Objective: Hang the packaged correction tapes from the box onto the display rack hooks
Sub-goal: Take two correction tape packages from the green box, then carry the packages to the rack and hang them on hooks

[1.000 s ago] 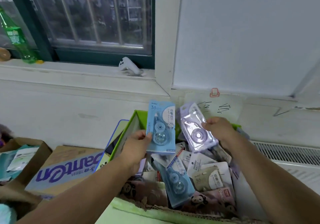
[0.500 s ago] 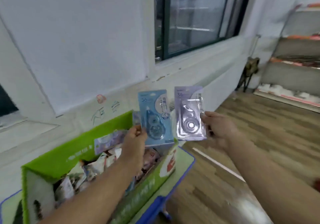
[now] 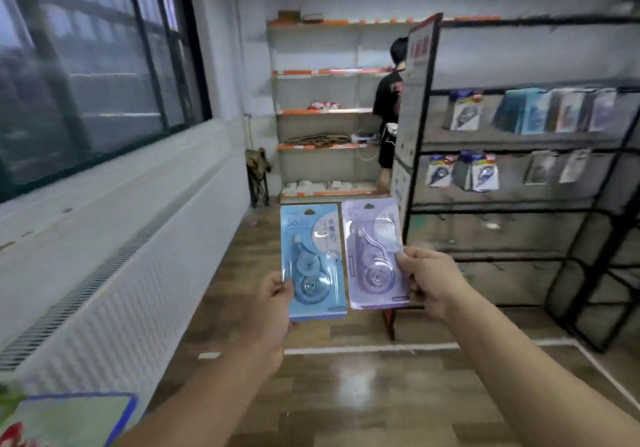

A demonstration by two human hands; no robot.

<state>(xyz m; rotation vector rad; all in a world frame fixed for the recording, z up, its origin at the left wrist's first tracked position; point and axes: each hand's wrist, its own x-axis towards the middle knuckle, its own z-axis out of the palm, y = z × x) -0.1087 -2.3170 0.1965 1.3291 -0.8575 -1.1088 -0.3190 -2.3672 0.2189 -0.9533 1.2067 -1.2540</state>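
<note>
My left hand (image 3: 273, 303) pinches the lower left edge of a blue packaged correction tape (image 3: 313, 261), held upright in front of me. My right hand (image 3: 427, 282) pinches the right edge of a purple packaged correction tape (image 3: 374, 252) beside it. The black wire display rack (image 3: 519, 204) stands to the right, beyond both hands. Several packaged tapes (image 3: 465, 110) hang from its upper hooks and more (image 3: 483, 173) on the row below. A corner of the box (image 3: 69, 419) shows at the bottom left.
A person in a black shirt (image 3: 388, 100) stands at orange-edged wall shelves (image 3: 322, 110) at the back. A window (image 3: 86, 65) and white radiator cover (image 3: 121, 273) run along the left. Wooden floor (image 3: 346, 394) with a white line lies ahead. A folded stool (image 3: 258, 176) sits by the shelves.
The view has swung right, away from the box and window wall toward the rack. Both hands still hold their packages, now raised side by side facing the rack.
</note>
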